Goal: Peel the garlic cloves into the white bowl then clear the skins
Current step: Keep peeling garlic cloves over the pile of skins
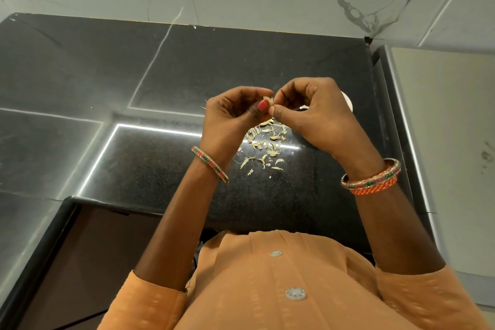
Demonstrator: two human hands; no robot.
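Pinched between both sets of fingertips, the garlic clove sits in a tight grip: my left hand holds it, thumb curled over it, while my right hand nips at its skin. I judge I'm mid-peel. Loose skins lie on the dark surface just below the clove. The white bowl peeks out beyond my right hand, mostly hidden. Next comes stripping the skin free, then dropping the clove in the bowl.

white bowl mostly hidden behind right hand
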